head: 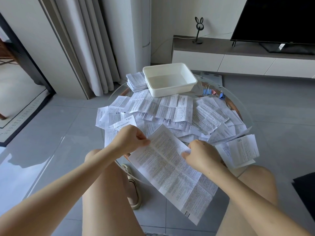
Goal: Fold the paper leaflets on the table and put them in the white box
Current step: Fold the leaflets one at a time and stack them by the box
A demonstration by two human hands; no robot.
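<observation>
A long printed leaflet hangs unfolded over the near edge of the round glass table, its lower end over my knees. My left hand pinches its upper left edge. My right hand pinches its right edge. Several loose, creased leaflets lie heaped across the tabletop. The white box stands at the far side with nothing in it. A stack of folded leaflets sits just left of the box.
Binder clips, blue and pink, lie right of the box. Beyond the table are a TV cabinet and curtains. My knees and a sandal show under the glass.
</observation>
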